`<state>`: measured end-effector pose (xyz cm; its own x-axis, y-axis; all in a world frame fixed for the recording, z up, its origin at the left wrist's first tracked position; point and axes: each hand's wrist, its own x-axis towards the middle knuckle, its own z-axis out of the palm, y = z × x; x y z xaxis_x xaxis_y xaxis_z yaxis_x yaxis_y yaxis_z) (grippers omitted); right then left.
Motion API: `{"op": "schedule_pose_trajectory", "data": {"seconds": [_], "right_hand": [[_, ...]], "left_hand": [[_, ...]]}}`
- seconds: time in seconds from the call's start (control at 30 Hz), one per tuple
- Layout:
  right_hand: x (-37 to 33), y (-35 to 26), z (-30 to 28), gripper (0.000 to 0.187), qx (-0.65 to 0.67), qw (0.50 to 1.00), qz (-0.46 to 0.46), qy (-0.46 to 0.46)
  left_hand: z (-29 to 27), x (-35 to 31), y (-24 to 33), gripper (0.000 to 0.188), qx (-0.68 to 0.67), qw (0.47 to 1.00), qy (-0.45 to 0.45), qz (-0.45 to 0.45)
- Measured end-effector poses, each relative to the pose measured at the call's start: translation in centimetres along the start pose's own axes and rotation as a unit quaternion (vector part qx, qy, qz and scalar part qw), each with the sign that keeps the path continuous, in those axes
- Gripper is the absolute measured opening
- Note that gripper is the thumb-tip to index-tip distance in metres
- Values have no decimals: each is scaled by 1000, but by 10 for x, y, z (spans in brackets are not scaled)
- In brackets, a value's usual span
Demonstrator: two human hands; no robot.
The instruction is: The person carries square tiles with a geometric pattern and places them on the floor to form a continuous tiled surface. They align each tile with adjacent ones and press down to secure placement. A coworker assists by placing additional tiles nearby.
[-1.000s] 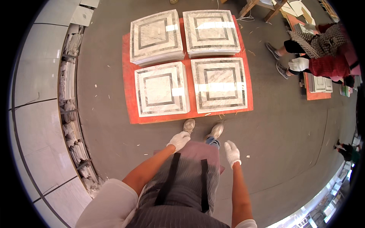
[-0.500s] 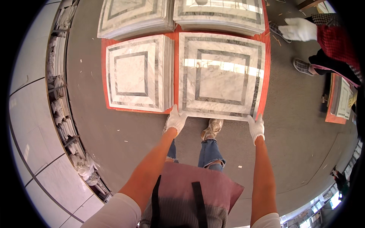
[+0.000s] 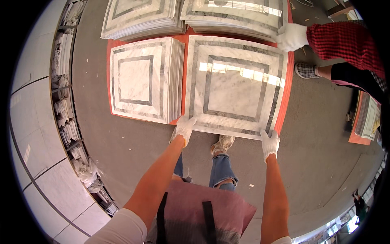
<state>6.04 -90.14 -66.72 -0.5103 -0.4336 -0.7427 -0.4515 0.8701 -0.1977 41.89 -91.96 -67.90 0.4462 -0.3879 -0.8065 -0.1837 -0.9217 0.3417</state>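
A square marble tile (image 3: 233,91) with grey and white inlaid square bands lies at the near right of a red pallet (image 3: 283,118). My left hand (image 3: 185,128), in a white knitted glove, grips its near left corner. The near right corner is in my right hand (image 3: 270,144), gloved alike, with the thumb over the top edge. My fingertips under the tile are hidden. At the far right corner, another person's gloved hand (image 3: 292,37) touches the tile or its edge; its hold cannot be made out.
Beside this tile stands a stack of similar tiles (image 3: 136,81); two more stacks (image 3: 142,16) (image 3: 235,14) stand behind. The other person's shoe (image 3: 306,70) is close to the pallet's right side. Along the left runs a rack of wrapped slabs (image 3: 67,114). Another small pallet (image 3: 358,137) is at far right.
The other person's gloved hand has come left onto the tile's far right corner. The tile's near edge has shifted toward me and turned slightly, with both my hands still on it.
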Motion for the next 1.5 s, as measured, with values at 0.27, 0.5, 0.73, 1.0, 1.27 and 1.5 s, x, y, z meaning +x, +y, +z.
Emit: {"op": "schedule_pose_trajectory", "data": {"seconds": [0.27, 0.5, 0.73, 1.0, 1.27, 1.5], "right_hand": [[-7, 4, -31, 69, 4, 999, -44, -25], [12, 19, -81, 56, 158, 973, -36, -166], [-6, -10, -115, 43, 315, 922, -46, -221], [-120, -43, -234, 40, 262, 933, -5, -247], [-148, -67, -286, 36, 334, 871, 56, -357], [-162, -109, -302, 62, 497, 790, -7, -359]], "left_hand": [[-31, -23, 22, 58, 39, 999, -13, -8], [-58, -80, 73, 66, 67, 993, -92, -14], [-61, -134, 93, 50, -70, 991, -109, -22], [-136, -237, 125, 50, -48, 983, -172, -49], [-181, -278, 205, 63, 373, 921, -108, 39], [-138, -319, 232, 40, 479, 745, -66, 459]]}}
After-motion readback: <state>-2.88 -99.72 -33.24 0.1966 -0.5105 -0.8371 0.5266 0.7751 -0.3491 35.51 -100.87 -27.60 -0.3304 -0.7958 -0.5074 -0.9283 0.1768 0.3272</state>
